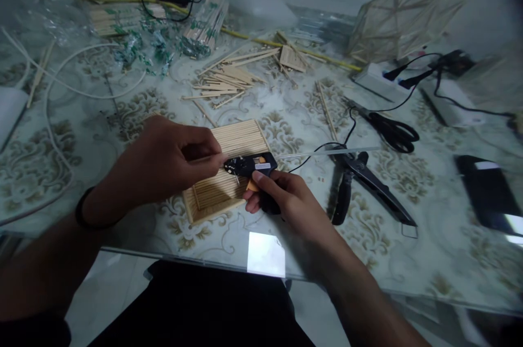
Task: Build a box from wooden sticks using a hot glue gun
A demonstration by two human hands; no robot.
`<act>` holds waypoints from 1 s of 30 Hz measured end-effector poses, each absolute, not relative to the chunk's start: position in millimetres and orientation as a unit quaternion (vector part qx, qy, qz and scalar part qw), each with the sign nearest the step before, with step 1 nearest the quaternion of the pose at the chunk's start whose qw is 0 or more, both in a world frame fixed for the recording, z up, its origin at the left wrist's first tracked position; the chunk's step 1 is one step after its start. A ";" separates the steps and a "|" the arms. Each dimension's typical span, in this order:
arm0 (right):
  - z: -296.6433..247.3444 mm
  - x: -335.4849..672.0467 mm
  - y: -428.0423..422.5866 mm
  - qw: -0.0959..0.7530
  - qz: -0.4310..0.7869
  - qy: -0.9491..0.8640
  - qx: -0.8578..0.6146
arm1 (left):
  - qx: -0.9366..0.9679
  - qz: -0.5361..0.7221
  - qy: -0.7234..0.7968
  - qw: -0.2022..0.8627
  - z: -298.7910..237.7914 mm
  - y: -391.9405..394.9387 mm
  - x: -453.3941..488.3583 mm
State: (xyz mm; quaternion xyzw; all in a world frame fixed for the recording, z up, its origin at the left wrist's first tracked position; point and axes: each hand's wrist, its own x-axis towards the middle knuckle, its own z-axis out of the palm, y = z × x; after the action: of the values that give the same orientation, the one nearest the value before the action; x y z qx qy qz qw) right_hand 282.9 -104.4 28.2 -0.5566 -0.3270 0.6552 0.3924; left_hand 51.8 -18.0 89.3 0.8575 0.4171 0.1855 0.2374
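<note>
My right hand (281, 189) grips a black hot glue gun (249, 164) with an orange trigger, its nozzle toward the left. A clear glue stick (327, 152) sticks out of the gun's back end. At the nozzle, my left hand (180, 153) has its thumb and forefinger pinched together; anything between them is too small to make out. Beneath the gun lies a panel of thin wooden sticks (237, 137) laid side by side, with a raised edge along its near side. The gun and my left hand cover part of it.
Loose wooden sticks (226, 80) lie beyond the panel. To the right are black-handled scissors (392, 129), a black cutter tool (368, 183), a phone (490, 189) and a power strip (379, 83) with cords. A stick-built frame (408, 14) stands at the back right. A white cable (49, 102) loops at left.
</note>
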 end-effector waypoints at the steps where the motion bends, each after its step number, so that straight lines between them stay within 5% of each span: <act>1: 27.0 281.9 -105.3 0.397 0.654 -0.322 -0.557 | 0.850 0.190 0.427 0.243 89.9 -18.4 52.5; 30: 18.6 268.8 -125.8 0.455 0.608 -0.314 -0.570 | 0.889 0.166 0.384 0.185 100.1 -10.4 59.1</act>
State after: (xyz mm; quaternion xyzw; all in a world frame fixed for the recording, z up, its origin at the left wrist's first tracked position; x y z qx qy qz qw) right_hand 268.8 -125.8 18.6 -0.5696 -0.3141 0.6082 0.4551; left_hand 59.1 -10.4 100.1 0.8893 0.3841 0.1661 0.1846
